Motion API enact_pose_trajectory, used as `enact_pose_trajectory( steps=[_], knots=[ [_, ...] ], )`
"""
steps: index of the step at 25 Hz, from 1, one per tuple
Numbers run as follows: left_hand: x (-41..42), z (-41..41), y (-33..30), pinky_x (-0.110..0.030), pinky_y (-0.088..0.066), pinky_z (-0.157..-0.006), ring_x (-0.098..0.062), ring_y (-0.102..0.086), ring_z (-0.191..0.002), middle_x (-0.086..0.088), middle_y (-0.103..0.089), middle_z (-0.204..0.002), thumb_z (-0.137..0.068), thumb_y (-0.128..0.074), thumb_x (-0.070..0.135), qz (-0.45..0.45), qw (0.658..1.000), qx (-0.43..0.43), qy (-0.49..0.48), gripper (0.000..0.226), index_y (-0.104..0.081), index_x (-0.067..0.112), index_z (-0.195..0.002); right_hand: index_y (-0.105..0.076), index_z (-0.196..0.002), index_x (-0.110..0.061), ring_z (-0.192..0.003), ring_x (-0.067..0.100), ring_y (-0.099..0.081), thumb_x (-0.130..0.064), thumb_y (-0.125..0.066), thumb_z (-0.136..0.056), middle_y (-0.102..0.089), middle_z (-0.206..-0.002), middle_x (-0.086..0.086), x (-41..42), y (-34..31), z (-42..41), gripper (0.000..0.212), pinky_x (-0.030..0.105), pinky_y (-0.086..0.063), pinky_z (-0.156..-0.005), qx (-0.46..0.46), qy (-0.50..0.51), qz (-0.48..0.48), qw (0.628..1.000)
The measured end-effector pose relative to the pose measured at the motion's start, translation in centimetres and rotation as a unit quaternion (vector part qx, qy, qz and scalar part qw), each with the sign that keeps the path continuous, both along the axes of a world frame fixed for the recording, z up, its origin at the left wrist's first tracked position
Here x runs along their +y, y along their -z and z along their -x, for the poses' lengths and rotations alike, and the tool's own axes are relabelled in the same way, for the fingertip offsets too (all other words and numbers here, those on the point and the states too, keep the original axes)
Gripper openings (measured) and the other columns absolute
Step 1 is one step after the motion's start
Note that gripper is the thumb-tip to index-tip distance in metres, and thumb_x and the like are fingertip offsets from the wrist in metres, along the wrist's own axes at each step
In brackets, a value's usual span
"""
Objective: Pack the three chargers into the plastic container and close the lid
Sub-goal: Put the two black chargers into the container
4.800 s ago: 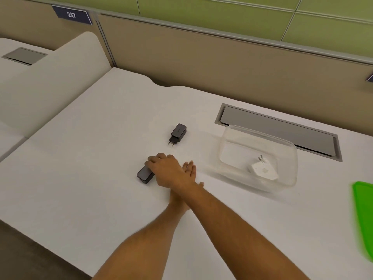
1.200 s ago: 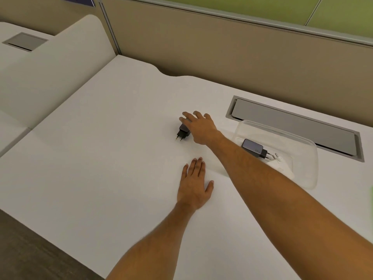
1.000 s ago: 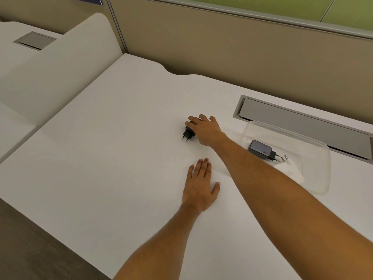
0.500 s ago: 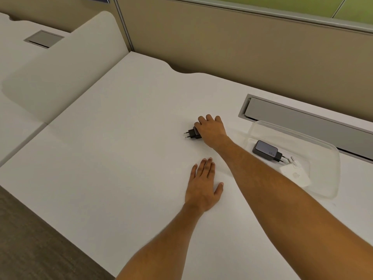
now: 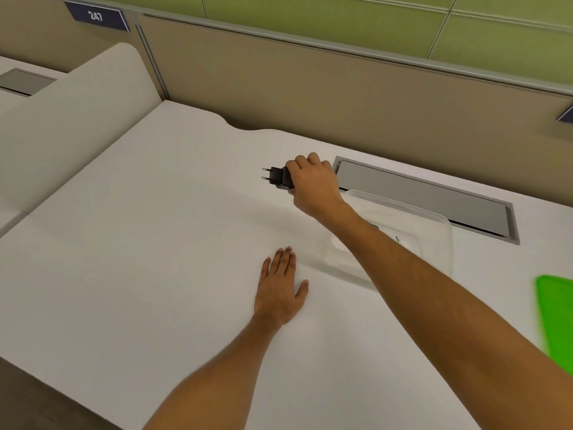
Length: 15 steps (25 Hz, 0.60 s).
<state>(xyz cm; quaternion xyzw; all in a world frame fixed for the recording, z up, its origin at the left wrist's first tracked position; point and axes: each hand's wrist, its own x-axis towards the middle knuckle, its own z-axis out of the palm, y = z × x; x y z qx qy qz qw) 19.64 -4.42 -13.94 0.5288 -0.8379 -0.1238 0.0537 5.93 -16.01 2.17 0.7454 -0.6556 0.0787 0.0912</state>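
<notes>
The right hand (image 5: 313,184) has its fingers clamped on the black charger (image 5: 280,178), prongs pointing left, just off the surface (image 5: 155,243) — likely bound for the clear plastic container (image 5: 434,231) beside it. The left hand (image 5: 280,293) lies flat, fingers together, empty — probably bracing; the green lid (image 5: 556,321) waits right.

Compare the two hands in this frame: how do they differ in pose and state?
The right hand is curled shut around the black charger, reaching far across the desk; the left hand lies flat, fingers extended, palm down, holding nothing, nearer the person. Both are bare.
</notes>
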Motion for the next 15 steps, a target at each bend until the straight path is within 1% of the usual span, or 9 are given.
enact_pose_trajectory(
  steps=[3, 6, 7, 9, 11, 12, 15],
  knots=[
    [0.1, -0.1, -0.2, -0.035, 0.005, -0.120, -0.016, -0.001, -0.149, -0.002, -0.008, -0.162, -0.090, -0.019, 0.055, 0.005, 1.000, 0.003, 0.002, 0.074, -0.010, 0.014, -0.151, -0.055, -0.117, -0.010, -0.105, 0.029, -0.051, -0.026, -0.067, -0.082, -0.061, -0.114, 0.007, 2.1, -1.8, 2.5, 0.041, 0.039, -0.043, -0.080, -0.023, 0.051, 0.011, 0.998],
    [0.1, -0.1, -0.3, -0.036, 0.003, -0.121, -0.016, -0.001, -0.149, -0.002, -0.009, -0.162, -0.092, -0.021, 0.054, 0.002, 1.000, 0.002, 0.006, 0.073, -0.010, 0.013, -0.151, -0.055, -0.116, -0.009, -0.104, 0.030, -0.053, -0.026, -0.066, -0.083, -0.060, -0.113, 0.008, 4.6, -2.4, 5.1, 0.039, 0.039, -0.044, -0.076, -0.047, 0.111, -0.017, 0.993],
    [0.1, -0.1, -0.3, -0.036, 0.003, -0.121, -0.017, -0.002, -0.149, -0.002, -0.009, -0.162, -0.092, -0.021, 0.054, 0.002, 1.000, 0.001, 0.006, 0.073, -0.011, 0.013, -0.151, -0.055, -0.114, -0.009, -0.102, 0.031, -0.055, -0.026, -0.066, -0.082, -0.060, -0.111, 0.009, 5.4, -2.4, 6.0, 0.038, 0.039, -0.044, -0.072, -0.050, 0.133, -0.037, 0.989],
    [0.1, -0.1, -0.4, -0.037, 0.002, -0.121, -0.017, -0.002, -0.149, -0.003, -0.009, -0.162, -0.092, -0.021, 0.054, 0.001, 1.000, 0.001, 0.007, 0.073, -0.011, 0.013, -0.151, -0.058, -0.109, -0.011, -0.091, 0.030, -0.058, -0.026, -0.066, -0.080, -0.061, -0.101, 0.008, 6.9, -2.3, 7.4, 0.034, 0.034, -0.041, -0.064, -0.049, 0.177, -0.089, 0.979],
    [0.1, -0.1, -0.3, -0.037, 0.001, -0.121, -0.017, -0.002, -0.149, -0.003, -0.010, -0.162, -0.091, -0.020, 0.053, 0.002, 1.000, 0.001, 0.008, 0.073, -0.012, 0.012, -0.151, -0.060, -0.105, -0.013, -0.077, 0.027, -0.055, -0.029, -0.067, -0.078, -0.057, -0.086, 0.005, 8.1, -1.9, 8.4, 0.032, 0.032, -0.041, -0.061, -0.046, 0.216, -0.147, 0.964],
    [0.1, -0.1, -0.2, -0.037, 0.000, -0.122, -0.017, -0.003, -0.149, -0.003, -0.010, -0.162, -0.091, -0.020, 0.053, 0.002, 1.000, 0.000, 0.009, 0.073, -0.012, 0.012, -0.151, -0.061, -0.103, -0.014, -0.073, 0.026, -0.053, -0.030, -0.068, -0.078, -0.055, -0.082, 0.004, 8.6, -1.6, 8.6, 0.031, 0.031, -0.041, -0.059, -0.043, 0.227, -0.175, 0.957],
    [0.1, -0.2, -0.1, -0.037, 0.001, -0.122, -0.017, -0.002, -0.149, -0.003, -0.010, -0.162, -0.091, -0.021, 0.053, 0.002, 1.000, -0.002, 0.008, 0.073, -0.012, 0.012, -0.151, -0.060, -0.102, -0.015, -0.073, 0.022, -0.052, -0.031, -0.068, -0.076, -0.053, -0.079, 0.001, 9.3, -0.1, 8.9, 0.032, 0.031, -0.041, -0.059, -0.043, 0.234, -0.247, 0.939]
  ],
)
